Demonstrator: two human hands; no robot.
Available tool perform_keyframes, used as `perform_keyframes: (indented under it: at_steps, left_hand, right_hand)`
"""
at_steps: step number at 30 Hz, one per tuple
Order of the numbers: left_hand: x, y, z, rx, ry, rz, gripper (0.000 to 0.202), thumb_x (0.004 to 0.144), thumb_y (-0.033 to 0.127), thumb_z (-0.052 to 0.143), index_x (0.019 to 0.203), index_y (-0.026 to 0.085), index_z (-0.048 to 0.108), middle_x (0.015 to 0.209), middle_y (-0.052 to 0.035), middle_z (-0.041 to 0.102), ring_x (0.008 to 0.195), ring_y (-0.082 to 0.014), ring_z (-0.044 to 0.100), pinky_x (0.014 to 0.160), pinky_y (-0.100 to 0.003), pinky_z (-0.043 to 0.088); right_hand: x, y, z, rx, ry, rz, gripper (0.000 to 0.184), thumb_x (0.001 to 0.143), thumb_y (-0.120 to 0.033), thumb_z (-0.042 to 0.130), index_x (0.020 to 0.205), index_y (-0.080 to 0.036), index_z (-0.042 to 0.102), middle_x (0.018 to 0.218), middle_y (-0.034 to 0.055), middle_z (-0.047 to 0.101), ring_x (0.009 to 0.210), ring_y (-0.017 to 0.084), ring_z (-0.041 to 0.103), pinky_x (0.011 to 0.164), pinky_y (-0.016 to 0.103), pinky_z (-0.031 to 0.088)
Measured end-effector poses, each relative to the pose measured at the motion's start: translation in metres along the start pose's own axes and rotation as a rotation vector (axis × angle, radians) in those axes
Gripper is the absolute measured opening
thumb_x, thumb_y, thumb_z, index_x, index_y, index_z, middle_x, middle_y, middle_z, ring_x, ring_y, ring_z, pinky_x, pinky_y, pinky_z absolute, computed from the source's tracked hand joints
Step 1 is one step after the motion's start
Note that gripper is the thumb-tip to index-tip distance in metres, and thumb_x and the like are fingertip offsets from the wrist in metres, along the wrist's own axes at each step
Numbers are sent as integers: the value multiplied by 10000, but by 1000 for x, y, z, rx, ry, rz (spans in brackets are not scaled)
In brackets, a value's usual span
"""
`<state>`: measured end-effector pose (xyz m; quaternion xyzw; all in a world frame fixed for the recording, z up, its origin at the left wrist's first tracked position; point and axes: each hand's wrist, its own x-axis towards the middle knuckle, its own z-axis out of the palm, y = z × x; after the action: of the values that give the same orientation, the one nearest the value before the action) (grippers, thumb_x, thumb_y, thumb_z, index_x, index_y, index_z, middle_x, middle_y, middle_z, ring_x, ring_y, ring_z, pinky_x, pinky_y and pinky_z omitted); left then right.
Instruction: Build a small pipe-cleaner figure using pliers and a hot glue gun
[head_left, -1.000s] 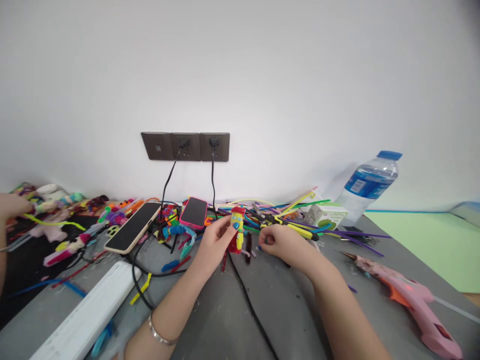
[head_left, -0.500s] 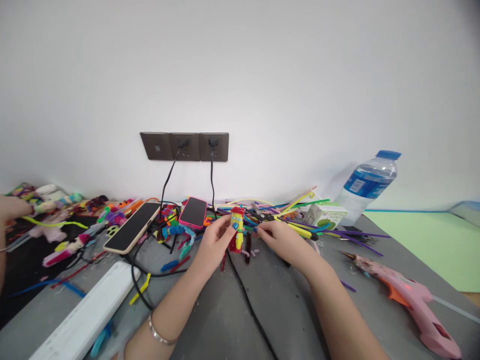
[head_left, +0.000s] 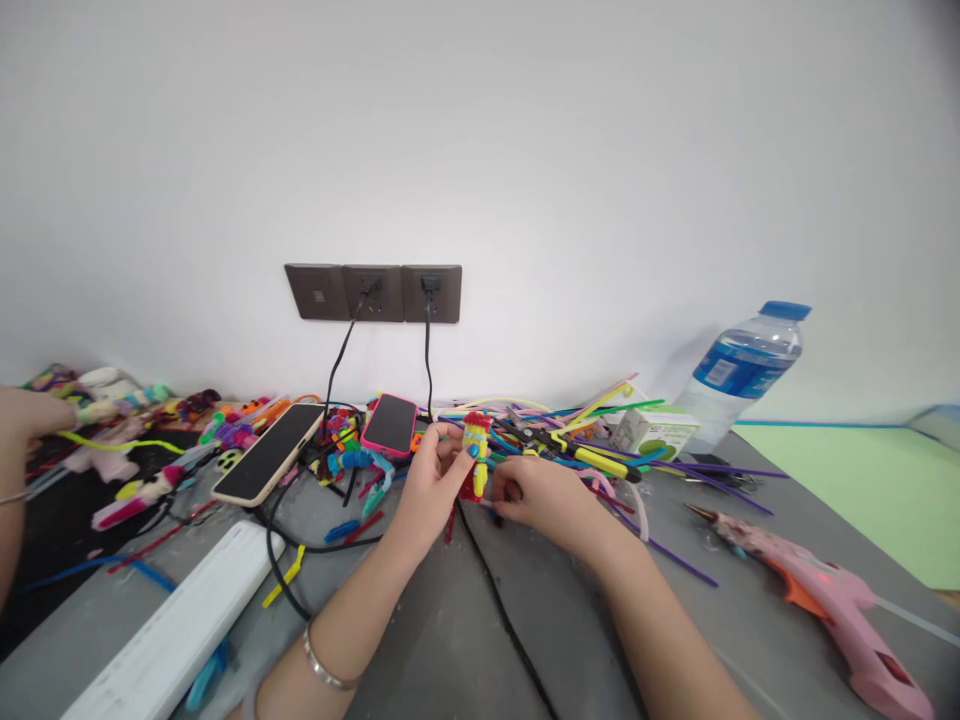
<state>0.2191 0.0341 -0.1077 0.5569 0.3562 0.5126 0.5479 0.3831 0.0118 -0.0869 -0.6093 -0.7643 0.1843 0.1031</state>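
A small yellow and red pipe-cleaner figure (head_left: 478, 452) is held upright between the thumb and fingers of my left hand (head_left: 437, 475), just above the grey table (head_left: 600, 640). My right hand (head_left: 536, 490) is curled with its fingertips pinched low at the figure's right side, close to the tabletop. What those fingers grip, if anything, is too small to make out. Behind my right hand lie yellow-and-black handled pliers (head_left: 600, 460) among loose pipe cleaners (head_left: 679, 560).
A pink glue gun (head_left: 825, 600) lies at the right, near a tilted water bottle (head_left: 739, 375) and a small box (head_left: 655, 432). Two phones (head_left: 268, 455), a white power strip (head_left: 176, 625) and black cables (head_left: 502, 610) are at the left and middle. Another person's arm (head_left: 19, 440) reaches in at far left.
My right hand has moved left and down to the tabletop beside the figure, its fingers curling in. My left hand still holds the figure in about the same place.
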Motion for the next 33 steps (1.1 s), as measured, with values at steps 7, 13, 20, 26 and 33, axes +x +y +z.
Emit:
perform_keyframes:
  at_steps: [7,13,20,26,33]
  left_hand:
    - [0,0,0,4,0,15,315,818,437,680,929,213,488,746,32,593,660,-117,587,603,-215,439]
    - [0,0,1,-19,-12,-6,335,816,459,678,926,218,474,777,18,621,676,-135,624,630,-235,456]
    - [1,-2,-1,-34,-14,4,332,820,445,689,938,211,485,784,20,613,681,-121,612,614,-214,457]
    - [1,-2,-1,-17,-18,6,354,809,480,692,928,216,488,768,24,606,670,-127,603,610,-220,450]
    - [1,-4,-1,-57,-31,-11,364,807,472,697,950,215,482,773,27,614,661,-113,583,608,-212,458]
  right_hand:
    - [-1,1,-3,42,20,11,105,738,-119,567,727,-191,644,785,35,689,687,165,579,606,258,323]
    - [2,7,-4,211,64,26,129,746,-104,545,785,-192,630,783,23,697,692,165,606,609,250,368]
    - [9,15,2,225,94,-46,246,766,-87,527,840,-202,732,937,45,735,852,196,654,750,276,435]
    - [9,15,1,263,98,-38,268,772,-77,512,861,-200,733,872,31,740,765,181,641,699,271,432]
    - [10,17,3,271,97,-36,196,804,-147,543,843,-195,729,802,29,719,717,182,614,660,276,413]
